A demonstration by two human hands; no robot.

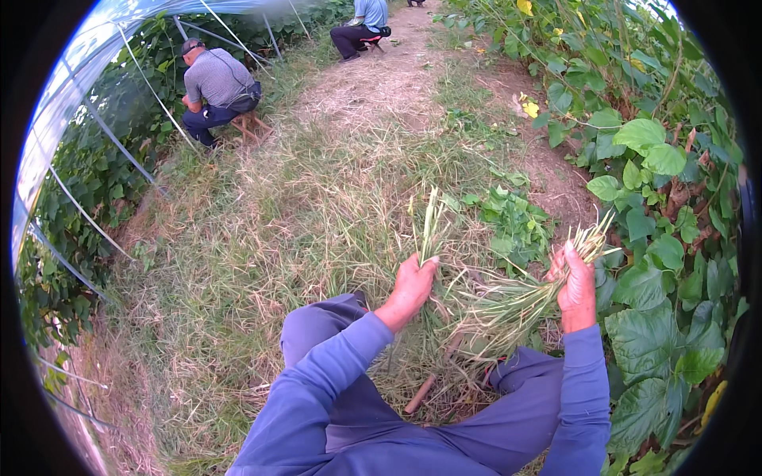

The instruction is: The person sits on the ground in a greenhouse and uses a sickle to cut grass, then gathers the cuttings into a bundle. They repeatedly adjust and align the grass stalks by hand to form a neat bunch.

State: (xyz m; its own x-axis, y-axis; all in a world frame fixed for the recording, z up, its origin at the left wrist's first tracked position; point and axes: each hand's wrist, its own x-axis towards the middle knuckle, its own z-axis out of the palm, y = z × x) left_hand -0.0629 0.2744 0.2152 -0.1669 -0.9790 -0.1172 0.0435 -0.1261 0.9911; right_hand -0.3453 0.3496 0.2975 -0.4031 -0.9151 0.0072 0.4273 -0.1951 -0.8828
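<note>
My left hand is closed around a small upright bunch of green grass stalks, whose cut-looking ends stick up above the fist. To its right, my right hand grips a larger bundle of long grass. Pale stalk ends fan out above that hand, while the thin green blades trail down to the left, over the ground between my knees. The two hands are apart. Below them, a brown wooden stick lies partly hidden in the grass between my legs.
Broad-leaved vines crowd close on my right. A leafy weed patch grows ahead. Dry grass covers the ground. At left, a person sits on a wooden stool beside metal hoops with plastic film; another person sits farther off.
</note>
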